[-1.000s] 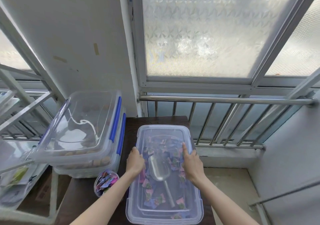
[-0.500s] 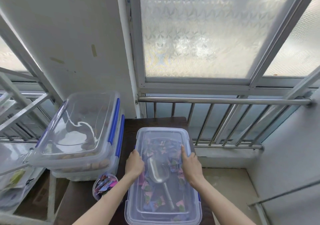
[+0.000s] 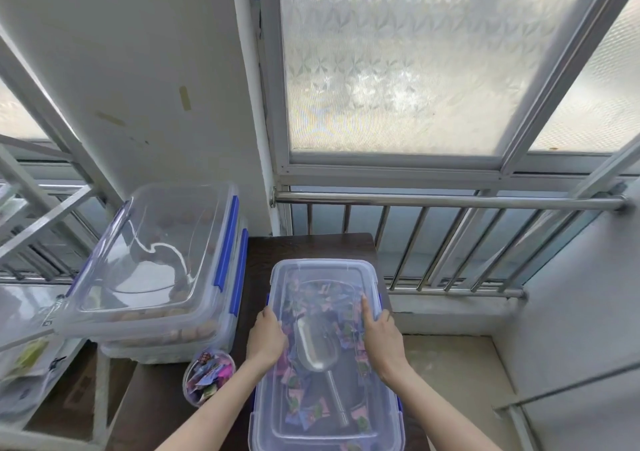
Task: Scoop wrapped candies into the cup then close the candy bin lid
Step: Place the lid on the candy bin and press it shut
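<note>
Head view: the clear candy bin [image 3: 325, 430] sits on a dark wooden table [image 3: 156, 402], long axis running away from the viewer, blue latches at its side edges. Its transparent lid [image 3: 322, 274] lies flat on top, covering the bin. Both hands press on the lid at mid-length: the left hand [image 3: 265, 338] on the left rim, fingers curled down over the edge; the right hand [image 3: 381, 339] on the right rim, palm flat, index finger stretched forward along the lid. Neither hand grasps anything, both rest spread on the plastic. Through the lid, wrapped candies [image 3: 311, 412] in purple, pink and green cover the bottom, and a metal scoop [image 3: 313, 346] lies on them, bowl toward the far end, handle toward the viewer. Whether the side latches are snapped down is hard to tell from here. Just left of the bin stands a round clear cup [image 3: 207, 378] filled with wrapped candies. Further left, two stacked storage boxes [image 3: 166, 315] with blue clips, the top lid propped at a tilt. Behind the table, a steel railing [image 3: 446, 201] under a frosted window [image 3: 398, 59].
</note>
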{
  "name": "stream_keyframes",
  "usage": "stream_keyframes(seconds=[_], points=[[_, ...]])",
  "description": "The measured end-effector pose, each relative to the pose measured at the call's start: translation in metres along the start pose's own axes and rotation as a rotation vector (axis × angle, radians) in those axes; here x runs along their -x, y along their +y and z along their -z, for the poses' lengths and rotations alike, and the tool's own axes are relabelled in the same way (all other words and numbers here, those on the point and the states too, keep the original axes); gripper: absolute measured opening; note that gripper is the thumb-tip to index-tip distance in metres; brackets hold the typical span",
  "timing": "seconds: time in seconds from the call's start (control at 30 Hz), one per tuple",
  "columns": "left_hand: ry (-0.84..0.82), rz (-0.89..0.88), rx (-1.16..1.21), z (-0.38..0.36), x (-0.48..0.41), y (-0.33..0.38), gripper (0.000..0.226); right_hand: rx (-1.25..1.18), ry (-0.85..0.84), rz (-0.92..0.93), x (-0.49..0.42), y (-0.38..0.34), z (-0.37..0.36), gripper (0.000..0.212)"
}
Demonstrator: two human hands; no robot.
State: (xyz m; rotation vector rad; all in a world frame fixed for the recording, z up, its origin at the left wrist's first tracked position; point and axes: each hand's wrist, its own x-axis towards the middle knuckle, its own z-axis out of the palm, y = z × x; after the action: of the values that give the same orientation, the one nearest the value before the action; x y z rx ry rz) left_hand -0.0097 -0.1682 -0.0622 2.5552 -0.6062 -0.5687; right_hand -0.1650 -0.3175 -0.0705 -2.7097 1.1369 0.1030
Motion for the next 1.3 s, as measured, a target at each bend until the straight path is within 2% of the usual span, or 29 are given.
stream_keyframes(seconds=[0.13, 0.23, 0.5, 0.77, 0.93, 1.03, 1.1, 1.2, 1.3], points=[[-0.008, 0.005, -0.019, 0.001, -0.003, 0.002, 0.029, -0.024, 0.041, 0.007, -0.003, 0.000, -0.002, 0.068], [-0.009, 0.012, -0.038, 0.001, -0.005, 0.004, 0.030, -0.012, 0.000, -0.005, -0.007, 0.001, -0.002, 0.073], [-0.039, -0.026, 0.016, -0.006, 0.000, -0.006, 0.052, -0.039, -0.002, -0.005, -0.005, 0.002, -0.006, 0.077], [-0.020, -0.069, 0.011, -0.012, 0.003, -0.012, 0.054, -0.089, -0.005, -0.027, 0.002, 0.002, -0.002, 0.080], [-0.039, -0.055, 0.047, -0.009, -0.002, -0.008, 0.039, -0.104, -0.017, -0.030, 0.000, 0.004, -0.001, 0.075], [-0.053, -0.030, 0.137, -0.010, -0.005, -0.012, 0.038, -0.192, -0.006, -0.054, -0.001, 0.007, -0.005, 0.064], [-0.052, -0.012, 0.219, -0.013, -0.005, -0.016, 0.037, -0.297, -0.002, -0.132, -0.003, 0.010, -0.010, 0.057], [-0.088, 0.045, 0.461, -0.016, -0.003, -0.020, 0.044, -0.559, -0.048, -0.216, -0.002, 0.010, -0.011, 0.060], [-0.083, 0.116, 0.560, -0.018, -0.007, -0.020, 0.054, -0.639, -0.093, -0.184, -0.001, 0.011, -0.009, 0.059]])
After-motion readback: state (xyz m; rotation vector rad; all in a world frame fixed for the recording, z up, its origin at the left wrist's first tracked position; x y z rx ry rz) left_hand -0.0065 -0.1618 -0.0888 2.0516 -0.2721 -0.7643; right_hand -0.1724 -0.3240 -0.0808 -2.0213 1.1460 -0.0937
